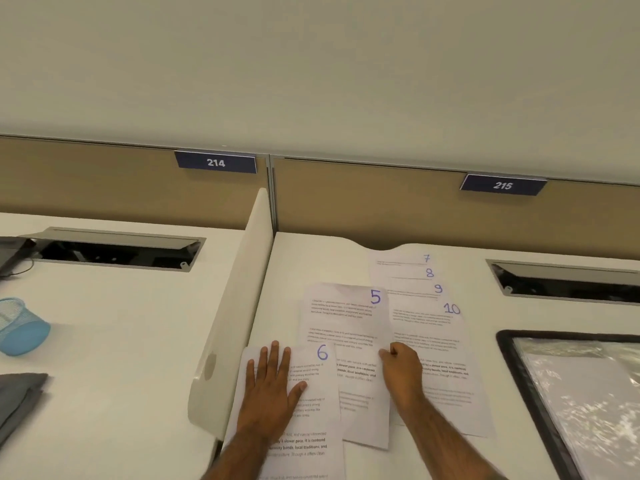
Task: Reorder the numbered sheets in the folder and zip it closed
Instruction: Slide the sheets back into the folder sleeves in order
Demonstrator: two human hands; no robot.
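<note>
Hands apart, each on its own sheet. Your left hand lies flat, fingers straight and slightly spread, palm pressing sheet 6 to the bench just beside the white divider. Your right hand is curled, thumb and fingertips pinching the right edge of sheet 5; whether that edge is lifted off the bench you cannot tell.

Sheet 5 lies partly under sheet 6 and overlaps the left side of sheet 10. Sheets 7, 8 and 9 fan out behind sheet 10, each showing only a narrow top strip with its numeral. All are thin white paper, printed in small black type and numbered by hand in blue at the upper right; sheet 5 is faintly creased near its top. The printed text is too small to read.

To the right of sheet 10 and not touching it lies the folder, rectangular with a black border and rounded corner, holding a glossy clear sleeve with patchy glare. The frame cuts off its right and lower parts, and its zip cannot be made out. The lower end of sheet 6 is likewise cut off. Beyond the divider, a blue mesh cup lies tilted at the left edge.
</note>
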